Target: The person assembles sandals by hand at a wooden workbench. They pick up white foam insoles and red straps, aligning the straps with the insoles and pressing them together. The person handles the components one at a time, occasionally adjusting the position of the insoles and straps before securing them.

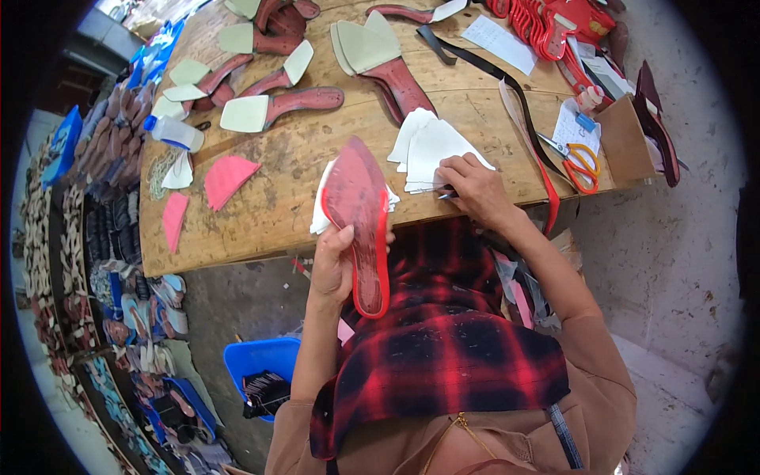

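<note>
A pointed shoe insole (366, 269), dark red with a bright red rim, is gripped by my left hand (331, 265) at the table's front edge. White pieces show behind its upper half. My right hand (479, 190) rests over a fanned stack of white cut pieces (431, 154). Its fingers are curled around a thin, metal-tipped tool (447, 195), mostly hidden by the hand. Beyond the stack lie dark red insoles (400, 83) with pale toe pieces. More insoles (307, 100) with pale ends lie at the upper left of the table.
The wooden table (277, 174) carries pink pieces (229, 180), a blue-capped bottle (172, 133), a black strap (507, 77), orange-handled scissors (582, 166) and red-rimmed insoles (546, 32). A cardboard box (627, 138) stands at right, a blue stool (261, 360) below left. Shelves of shoe parts (119, 127) line the left.
</note>
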`<action>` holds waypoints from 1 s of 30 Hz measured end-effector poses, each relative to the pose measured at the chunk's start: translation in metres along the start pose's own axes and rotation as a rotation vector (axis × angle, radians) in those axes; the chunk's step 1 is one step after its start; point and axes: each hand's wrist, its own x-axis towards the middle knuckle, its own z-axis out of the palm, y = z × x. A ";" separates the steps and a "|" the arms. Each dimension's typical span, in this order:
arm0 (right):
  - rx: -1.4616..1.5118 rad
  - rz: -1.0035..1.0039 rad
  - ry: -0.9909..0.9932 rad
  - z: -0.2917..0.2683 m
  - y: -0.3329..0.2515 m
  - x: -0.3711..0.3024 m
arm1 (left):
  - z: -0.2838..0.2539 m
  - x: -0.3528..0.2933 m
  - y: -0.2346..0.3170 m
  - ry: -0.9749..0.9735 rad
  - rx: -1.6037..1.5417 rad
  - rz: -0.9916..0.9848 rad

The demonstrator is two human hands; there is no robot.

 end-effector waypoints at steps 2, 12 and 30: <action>-0.009 -0.043 -0.059 0.004 0.011 0.001 | -0.003 -0.005 -0.016 0.051 -0.068 -0.050; -0.139 -0.149 -0.023 0.005 0.001 0.009 | 0.011 0.008 -0.020 0.136 -0.051 -0.005; 0.746 0.682 0.077 0.004 0.023 0.014 | 0.039 0.038 -0.036 0.201 -0.067 0.064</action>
